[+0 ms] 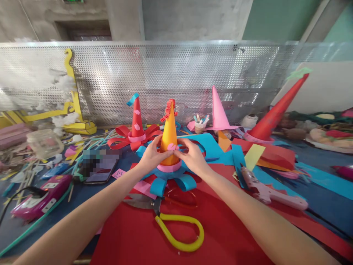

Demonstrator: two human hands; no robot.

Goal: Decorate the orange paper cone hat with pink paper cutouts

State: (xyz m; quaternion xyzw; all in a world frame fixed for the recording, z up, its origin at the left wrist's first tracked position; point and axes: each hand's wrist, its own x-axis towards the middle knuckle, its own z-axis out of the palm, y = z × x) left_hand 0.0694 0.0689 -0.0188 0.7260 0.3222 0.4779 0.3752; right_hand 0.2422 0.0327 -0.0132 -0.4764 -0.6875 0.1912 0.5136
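Observation:
A yellow paper cone hat (168,138) stands upright in front of me, with curled red strips at its tip and a pink band (169,168) round its base. Blue paper loops (185,183) spread out beneath it. My left hand (150,156) grips the cone from the left, fingers partly hidden behind it. From the right my right hand (193,156) holds it too, its thumb against a small pink paper cutout (173,146) on the cone's front. Yellow-handled scissors (179,228) lie just nearer on red paper (226,235), blades apart.
A red cone hat (137,119), a pink cone hat (219,110) and a tilted red cone (278,108) stand behind. At right lies a pink glue gun (270,191). A phone (103,167), a magenta power strip (41,197) and a clear jar (44,143) are at left.

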